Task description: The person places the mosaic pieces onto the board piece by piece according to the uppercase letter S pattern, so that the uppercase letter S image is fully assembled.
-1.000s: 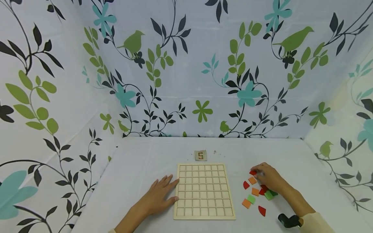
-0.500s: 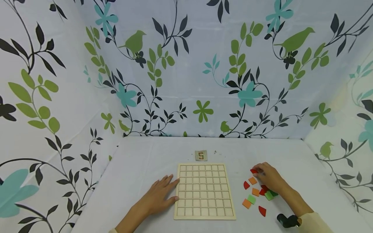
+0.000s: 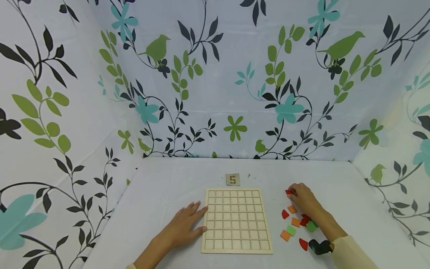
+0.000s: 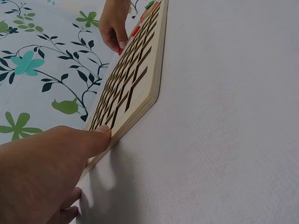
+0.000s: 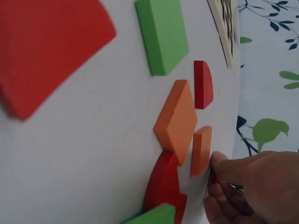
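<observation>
A pale wooden grid board [image 3: 236, 251] lies on the white table. My left hand [image 3: 184, 226] rests along its left edge with fingers spread. In the left wrist view the thumb of that left hand [image 4: 46, 172] presses on the board's rim. To the right of the board, my right hand [image 3: 306, 201] pinches a red quarter-circle tile [image 3: 288, 192] between thumb and fingers. Only a sliver of this red tile [image 5: 213, 176] shows in the right wrist view. Just below the hand is an orange square tile [image 3: 292, 209].
Several loose tiles lie right of the board, among them a red wedge [image 3: 303, 244], a light green square [image 3: 290, 230] and an orange square [image 3: 285, 235]. A small patterned card [image 3: 233, 179] lies behind the board. A black object [image 3: 319, 247] is at my right sleeve.
My right hand has moved slightly away from me and to the left with the red tile, further from the orange square. The left hand stays on the board's edge.
</observation>
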Motion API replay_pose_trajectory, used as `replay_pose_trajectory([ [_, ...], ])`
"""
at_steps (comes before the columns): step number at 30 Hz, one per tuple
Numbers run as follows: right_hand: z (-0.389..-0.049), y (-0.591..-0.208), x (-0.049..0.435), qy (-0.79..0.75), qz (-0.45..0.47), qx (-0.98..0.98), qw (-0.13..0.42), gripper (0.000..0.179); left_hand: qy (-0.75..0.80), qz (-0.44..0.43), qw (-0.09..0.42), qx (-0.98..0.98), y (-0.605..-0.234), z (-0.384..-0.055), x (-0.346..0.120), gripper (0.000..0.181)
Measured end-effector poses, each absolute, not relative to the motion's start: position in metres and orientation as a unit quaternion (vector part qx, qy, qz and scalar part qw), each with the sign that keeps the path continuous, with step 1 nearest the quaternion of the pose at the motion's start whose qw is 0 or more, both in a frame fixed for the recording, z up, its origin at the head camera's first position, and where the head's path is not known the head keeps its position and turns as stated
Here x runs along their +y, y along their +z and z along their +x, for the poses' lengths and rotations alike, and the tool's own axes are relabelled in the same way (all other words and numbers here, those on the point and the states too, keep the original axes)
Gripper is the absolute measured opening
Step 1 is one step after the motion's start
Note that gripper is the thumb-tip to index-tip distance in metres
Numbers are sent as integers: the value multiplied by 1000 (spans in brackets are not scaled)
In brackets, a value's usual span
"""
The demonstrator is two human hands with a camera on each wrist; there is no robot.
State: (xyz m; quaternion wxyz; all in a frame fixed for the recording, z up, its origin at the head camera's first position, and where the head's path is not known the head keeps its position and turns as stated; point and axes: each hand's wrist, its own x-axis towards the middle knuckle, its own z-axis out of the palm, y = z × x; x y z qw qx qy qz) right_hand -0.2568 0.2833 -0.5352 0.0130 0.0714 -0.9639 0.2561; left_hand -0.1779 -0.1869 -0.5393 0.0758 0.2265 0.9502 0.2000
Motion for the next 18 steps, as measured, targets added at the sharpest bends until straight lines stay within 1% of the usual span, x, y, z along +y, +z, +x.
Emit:
replay_pose_trajectory([
  [3, -261, -533, 276, 250, 68, -966, -4, 26, 198, 227, 74, 951, -540, -179, -187, 70],
  [6, -265, -532, 268, 247, 70, -966, -10, 25, 195, 226, 73, 952, -541, -179, -187, 70],
  [11, -267, -534, 254, 250, 73, -965, -6, 25, 197, 226, 72, 951, -541, -179, -186, 70],
  [16, -260, -533, 229, 268, 85, -960, 9, 27, 197, 226, 74, 951, -540, -178, -186, 70],
  [18, -257, -529, 217, 272, 95, -957, 17, 26, 195, 225, 73, 952, -540, -178, -186, 70],
])
